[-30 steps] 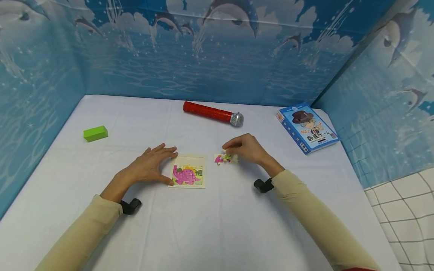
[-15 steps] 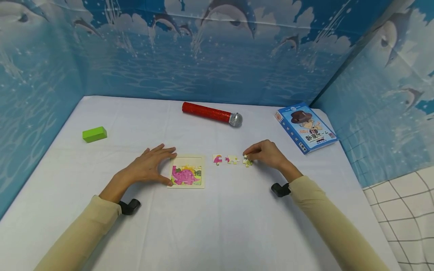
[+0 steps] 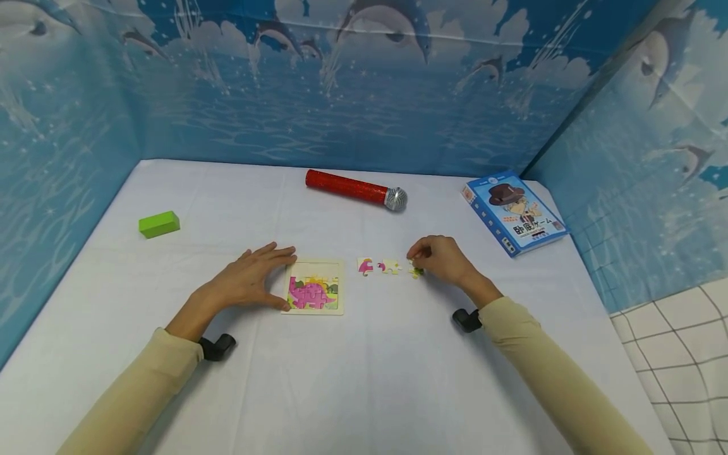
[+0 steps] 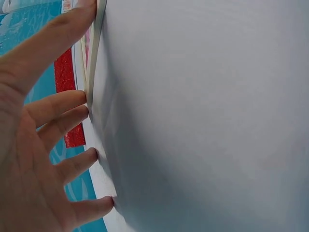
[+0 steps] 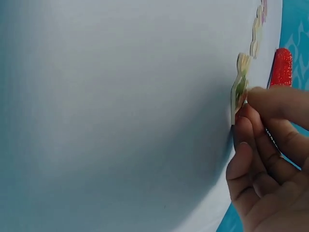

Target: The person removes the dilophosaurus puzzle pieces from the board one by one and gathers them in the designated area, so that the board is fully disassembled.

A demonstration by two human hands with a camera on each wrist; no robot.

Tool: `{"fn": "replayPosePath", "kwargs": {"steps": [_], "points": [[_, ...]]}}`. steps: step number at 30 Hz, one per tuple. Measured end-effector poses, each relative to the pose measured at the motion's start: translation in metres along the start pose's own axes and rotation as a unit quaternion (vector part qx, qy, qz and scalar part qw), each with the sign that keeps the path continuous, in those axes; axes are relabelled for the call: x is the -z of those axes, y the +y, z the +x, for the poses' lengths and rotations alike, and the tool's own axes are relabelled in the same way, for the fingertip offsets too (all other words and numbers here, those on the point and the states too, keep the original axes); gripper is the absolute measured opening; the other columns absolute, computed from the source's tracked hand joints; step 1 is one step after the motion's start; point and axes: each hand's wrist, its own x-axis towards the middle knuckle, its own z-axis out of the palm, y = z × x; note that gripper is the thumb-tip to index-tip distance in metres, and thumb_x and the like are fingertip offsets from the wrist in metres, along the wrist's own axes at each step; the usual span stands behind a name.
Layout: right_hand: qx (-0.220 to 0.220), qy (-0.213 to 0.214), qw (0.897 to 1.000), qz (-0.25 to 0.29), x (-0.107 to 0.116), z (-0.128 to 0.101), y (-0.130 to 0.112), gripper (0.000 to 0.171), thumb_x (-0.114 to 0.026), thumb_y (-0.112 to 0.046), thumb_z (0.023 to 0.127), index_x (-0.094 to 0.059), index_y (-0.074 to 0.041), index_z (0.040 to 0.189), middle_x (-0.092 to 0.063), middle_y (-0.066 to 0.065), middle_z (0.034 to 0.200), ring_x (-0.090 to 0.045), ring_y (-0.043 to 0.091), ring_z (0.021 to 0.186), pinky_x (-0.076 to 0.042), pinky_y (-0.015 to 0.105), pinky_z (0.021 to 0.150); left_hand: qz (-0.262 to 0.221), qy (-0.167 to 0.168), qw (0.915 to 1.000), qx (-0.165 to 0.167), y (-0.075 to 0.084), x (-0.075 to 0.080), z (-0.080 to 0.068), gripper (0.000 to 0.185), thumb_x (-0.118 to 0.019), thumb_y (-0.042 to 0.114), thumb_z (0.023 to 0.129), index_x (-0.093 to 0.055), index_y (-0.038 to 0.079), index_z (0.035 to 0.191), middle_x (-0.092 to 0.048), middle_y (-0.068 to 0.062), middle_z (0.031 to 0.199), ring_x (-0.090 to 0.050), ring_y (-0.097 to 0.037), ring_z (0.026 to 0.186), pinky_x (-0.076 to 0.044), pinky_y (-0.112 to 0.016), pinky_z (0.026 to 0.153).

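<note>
A square wooden puzzle frame [image 3: 313, 260] lies flat, its lower part filled with joined pieces of a pink dinosaur picture [image 3: 311, 294]. My left hand [image 3: 247, 278] spreads its fingers against the frame's left side, thumb at the near corner and index finger at the far one. To the right, a pink puzzle piece [image 3: 365, 266] and a pale yellow puzzle piece [image 3: 390, 266] lie loose in a row. At the row's end my right hand [image 3: 446, 258] pinches a green and yellow puzzle piece [image 5: 239, 87], which lies at the table surface, partly hidden by the fingertips.
A red microphone [image 3: 348, 187] with a silver head lies toward the back of the white table [image 3: 341, 385]. A green block [image 3: 159, 224] sits at the left, and a blue game box [image 3: 516, 213] at the back right. Dolphin-print curtains [image 3: 341, 126] enclose the table.
My right hand has moved right with the green and yellow puzzle piece, away from the other two loose pieces, and has stayed there since. My left hand keeps its place at the frame.
</note>
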Motion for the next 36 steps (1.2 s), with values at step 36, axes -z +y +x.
{"fn": "replayPosePath", "kwargs": {"steps": [36], "points": [[0.179, -0.108, 0.978, -0.004, -0.105, 0.013, -0.148, 0.025, -0.067, -0.014, 0.081, -0.068, -0.014, 0.106, -0.064, -0.005, 0.097, -0.052, 0.008, 0.078, -0.046, 0.016, 0.066, -0.005, 0.009, 0.9996, -0.027, -0.009, -0.004, -0.013, 0.092, -0.071, 0.063, 0.058, -0.039, 0.027, 0.137, -0.029, 0.007, 0.147, -0.013, -0.030, 0.138, -0.015, -0.062, 0.105]]}}
